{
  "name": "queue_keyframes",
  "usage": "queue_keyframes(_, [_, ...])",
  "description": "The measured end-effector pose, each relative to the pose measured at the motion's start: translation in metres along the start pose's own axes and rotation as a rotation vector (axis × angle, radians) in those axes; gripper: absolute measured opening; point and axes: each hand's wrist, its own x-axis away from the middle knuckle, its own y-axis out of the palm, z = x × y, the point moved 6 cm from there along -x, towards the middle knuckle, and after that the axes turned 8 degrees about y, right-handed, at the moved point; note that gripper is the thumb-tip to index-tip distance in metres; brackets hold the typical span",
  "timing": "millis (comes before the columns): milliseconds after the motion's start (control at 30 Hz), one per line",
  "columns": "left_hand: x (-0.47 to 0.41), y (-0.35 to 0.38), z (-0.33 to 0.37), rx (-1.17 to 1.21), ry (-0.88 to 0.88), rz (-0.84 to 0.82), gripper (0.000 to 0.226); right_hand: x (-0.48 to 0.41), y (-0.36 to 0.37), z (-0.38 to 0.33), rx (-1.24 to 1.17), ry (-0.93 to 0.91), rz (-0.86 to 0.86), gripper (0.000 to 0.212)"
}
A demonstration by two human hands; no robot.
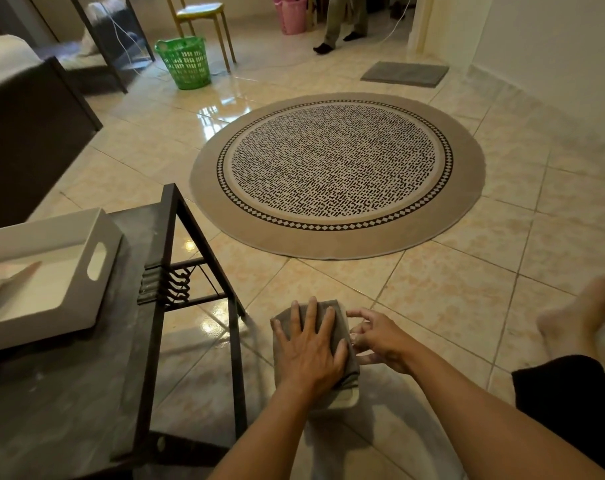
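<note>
Two hands on one folded grey cloth (pixel 351 368). Flat and spread, left hand (pixel 308 344) presses its top. Curled right hand (pixel 377 337) pinches its right edge.

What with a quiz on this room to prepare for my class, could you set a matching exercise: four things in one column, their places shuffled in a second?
Things:
1. folded grey cloth
2. green basket
3. white tray
4. round rug

Places:
A. on the dark table at the left
B. under the flat left hand
C. beside the yellow chair
D. spread on the tiles, mid-room

Pairs: 1-B, 2-C, 3-A, 4-D
</note>
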Motion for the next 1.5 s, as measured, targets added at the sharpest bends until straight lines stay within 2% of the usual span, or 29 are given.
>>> queue_keyframes(133, [0.002, 0.006, 0.002, -0.001, 0.083, -0.011, 0.067, 0.003, -0.001, 0.0, -0.034, -0.053, -0.011, 0.068])
queue_keyframes(333, [0.017, 0.013, -0.003, -0.028, 0.059, 0.011, 0.065, 0.006, 0.003, -0.003, 0.048, -0.054, -0.045, 0.073])
queue_keyframes(467, [0.003, 0.01, 0.012, -0.053, 0.123, 0.045, 0.062, 0.007, 0.006, -0.007, 0.099, -0.05, -0.077, 0.079])
queue_keyframes(633, [0.009, 0.014, 0.0, 0.002, -0.034, 0.077, 0.063, 0.006, 0.006, -0.005, 0.106, -0.081, -0.029, 0.075])
queue_keyframes(833, [0.005, 0.018, 0.02, -0.012, 0.056, 0.053, 0.062, 0.004, 0.006, -0.006, 0.136, -0.085, -0.037, 0.077])
queue_keyframes(1033, [0.009, 0.014, -0.003, 0.026, -0.067, 0.087, 0.062, 0.005, 0.006, -0.005, 0.126, -0.098, -0.011, 0.073])
queue_keyframes(1233, [-0.004, 0.015, 0.02, -0.034, 0.079, 0.064, 0.062, 0.002, 0.004, -0.005, 0.13, -0.109, -0.02, 0.069])
queue_keyframes(1400, [0.004, 0.009, -0.014, 0.013, -0.041, 0.134, 0.059, 0.002, 0.003, -0.002, 0.111, -0.119, 0.001, 0.069])
queue_keyframes(1500, [0.022, 0.023, -0.001, 0.003, -0.025, 0.126, 0.06, 0.002, 0.004, -0.004, 0.125, -0.125, 0.003, 0.07])
